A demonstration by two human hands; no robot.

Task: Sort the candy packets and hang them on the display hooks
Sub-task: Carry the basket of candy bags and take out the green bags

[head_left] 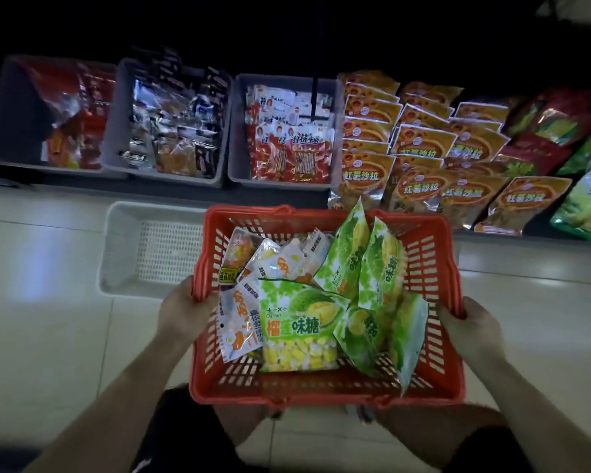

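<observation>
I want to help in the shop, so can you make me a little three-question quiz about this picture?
1. True or false: the left hand and right hand both grip the red basket.
2. The durian candy packets in it are mostly: A green, B blue, C purple?
3. Fill in: the white tray lies on the basket's ____ side.
Key: 1 true; 2 A; 3 left.

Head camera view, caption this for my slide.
Left hand and right hand hold a red basket of green candy packets and white packets before stocked grey snack bins.
</observation>
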